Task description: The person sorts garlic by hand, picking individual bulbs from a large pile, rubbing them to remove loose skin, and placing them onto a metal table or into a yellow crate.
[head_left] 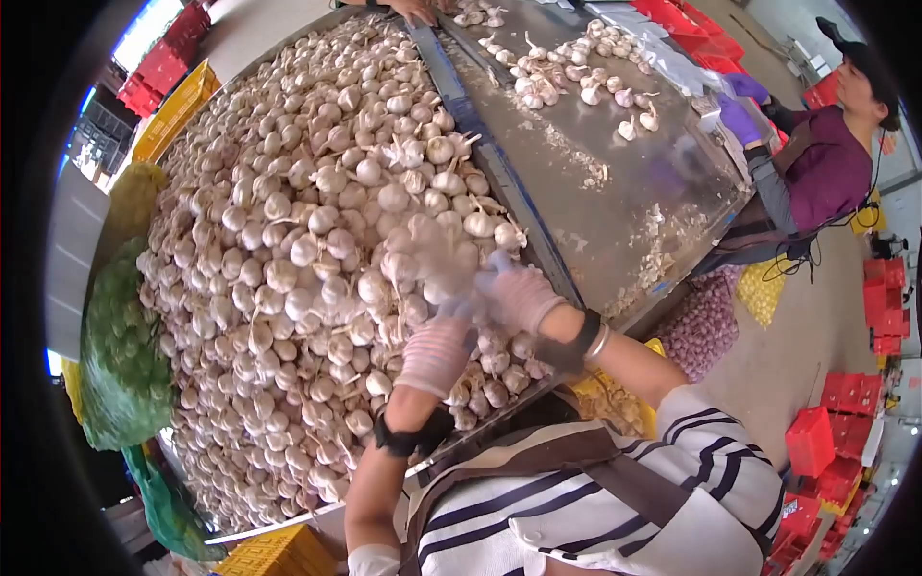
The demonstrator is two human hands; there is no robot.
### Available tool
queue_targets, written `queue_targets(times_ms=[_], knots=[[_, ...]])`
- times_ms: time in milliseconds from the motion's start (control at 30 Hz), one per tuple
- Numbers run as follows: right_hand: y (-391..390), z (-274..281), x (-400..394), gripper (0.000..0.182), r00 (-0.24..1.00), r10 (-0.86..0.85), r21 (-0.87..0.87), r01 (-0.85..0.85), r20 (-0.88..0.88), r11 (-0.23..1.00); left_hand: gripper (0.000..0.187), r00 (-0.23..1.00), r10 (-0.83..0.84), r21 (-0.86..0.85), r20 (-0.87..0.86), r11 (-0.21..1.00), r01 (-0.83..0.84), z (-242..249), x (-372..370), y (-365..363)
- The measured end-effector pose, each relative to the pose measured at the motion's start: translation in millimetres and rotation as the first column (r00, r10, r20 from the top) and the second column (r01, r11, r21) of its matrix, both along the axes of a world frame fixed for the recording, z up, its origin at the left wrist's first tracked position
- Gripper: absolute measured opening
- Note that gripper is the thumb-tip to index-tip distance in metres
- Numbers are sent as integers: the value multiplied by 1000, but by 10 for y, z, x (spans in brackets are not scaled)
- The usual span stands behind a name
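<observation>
A broad heap of garlic bulbs (317, 221) with dry stems covers the large tray in front of me. My left hand (437, 353), in a pale pink and white glove with bluish fingertips, reaches into the near side of the heap. Beside it my right hand (523, 296), gloved alike, is among the bulbs close to the blue-edged metal divider (504, 178). The fingertips of both hands nearly meet, and motion smears them and the bulbs just beyond. Whether either hand grips a bulb cannot be made out.
Loose garlic bulbs (586, 67) and skin scraps lie on the metal table (624, 182) to the right. A co-worker in purple gloves (738, 117) stands at its far side; another person's hand (411, 10) shows at the top. Yellow crates (274, 555), green net sacks (125, 346) and red crates (812, 442) surround the area.
</observation>
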State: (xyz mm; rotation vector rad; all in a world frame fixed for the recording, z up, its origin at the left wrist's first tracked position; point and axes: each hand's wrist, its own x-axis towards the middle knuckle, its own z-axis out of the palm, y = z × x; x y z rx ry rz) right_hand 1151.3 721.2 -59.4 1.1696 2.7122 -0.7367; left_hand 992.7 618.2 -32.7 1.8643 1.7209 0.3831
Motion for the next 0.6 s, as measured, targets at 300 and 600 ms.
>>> queue_targets(times_ms=[300,600], knots=[[76,-135,751,24,787,-481,-408,322,-386,854,34,991,33,-34,-131,999,-38,85,270,316],[-93,-88,328,24,958,17,96,-47,288,994,41,320,91,-18,943,974,-224,345,133,-465]])
